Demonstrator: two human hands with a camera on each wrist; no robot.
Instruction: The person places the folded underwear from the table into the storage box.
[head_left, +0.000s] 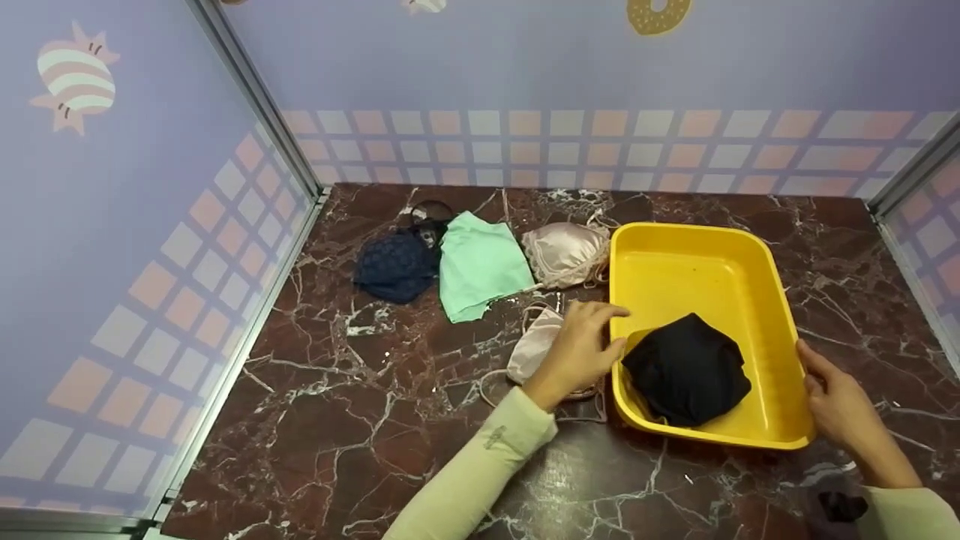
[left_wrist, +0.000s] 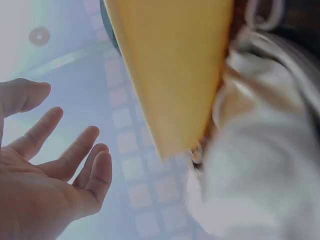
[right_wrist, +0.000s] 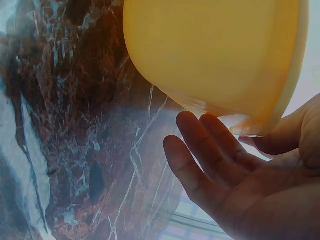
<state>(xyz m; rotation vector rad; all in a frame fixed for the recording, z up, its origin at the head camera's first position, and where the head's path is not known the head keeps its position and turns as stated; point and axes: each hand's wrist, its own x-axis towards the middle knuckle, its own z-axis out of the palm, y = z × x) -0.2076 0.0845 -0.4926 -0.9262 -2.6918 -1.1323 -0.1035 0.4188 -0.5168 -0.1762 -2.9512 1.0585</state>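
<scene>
A yellow plastic tub (head_left: 705, 277) stands on the marbled tabletop with a bundled black garment (head_left: 686, 371) in its near end. My left hand (head_left: 576, 349) is at the tub's left rim, thumb and fingers spread apart; the left wrist view shows its palm with nothing in it. Beneath that hand lies a pale pink satin bra (head_left: 534, 345), partly covered by it. At the tub's right wall my right hand (head_left: 844, 409) has its fingertips against the outside. In the right wrist view those fingers (right_wrist: 200, 145) are loosely bent beside the yellow wall, with the thumb close to the rim.
Behind my left hand lie a navy bra (head_left: 396, 266), a mint green garment (head_left: 484, 262) and a pale satin bra (head_left: 566, 253), side by side. The last is right by the tub's left wall. Patterned panels (head_left: 450, 82) border the table at the back and sides.
</scene>
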